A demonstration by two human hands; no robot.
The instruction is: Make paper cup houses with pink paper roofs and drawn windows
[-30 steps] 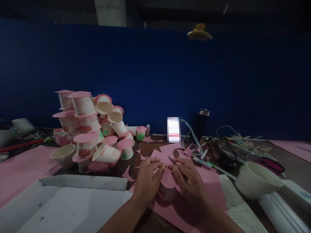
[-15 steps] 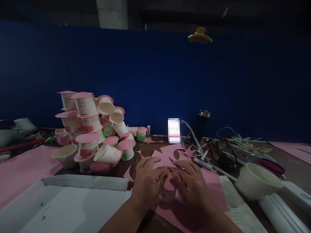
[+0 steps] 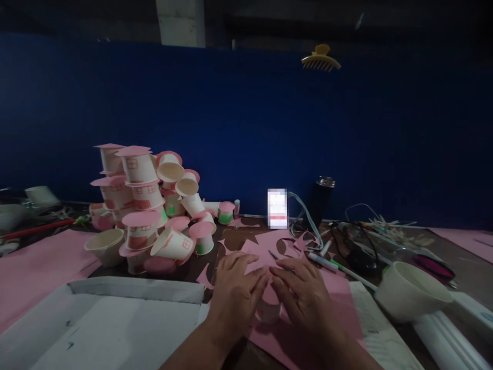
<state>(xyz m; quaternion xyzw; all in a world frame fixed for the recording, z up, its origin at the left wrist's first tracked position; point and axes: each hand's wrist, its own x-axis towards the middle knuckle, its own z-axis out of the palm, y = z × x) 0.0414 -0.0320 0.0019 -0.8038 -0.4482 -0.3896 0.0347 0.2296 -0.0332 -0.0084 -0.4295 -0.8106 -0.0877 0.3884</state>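
Between my hands stands a small paper cup (image 3: 268, 312), covered by a pink paper disc (image 3: 268, 294). The fingers of my left hand (image 3: 236, 290) are bent together, with thumb and index finger pressed on the disc's left edge. On the right side, my right hand (image 3: 304, 293) bears on the same disc with its thumb and fingertips. My palms and fingers hide much of the cup. Beneath lies a pink paper sheet (image 3: 342, 303), and a dark pen-like stick (image 3: 274, 255) shows just past my right fingers.
Decorated paper cups with pink tops (image 3: 139, 167) are piled at the left. A white box lid (image 3: 127, 329) lies front left. Off to the right are a white cup (image 3: 412, 293), markers (image 3: 322, 261) and cables. A phone (image 3: 277, 208) and black bottle (image 3: 321, 200) stand behind.
My fingertips have shifted slightly on the pink disc, and the right thumb has drawn a little apart from the left hand. The whole view has moved slightly.
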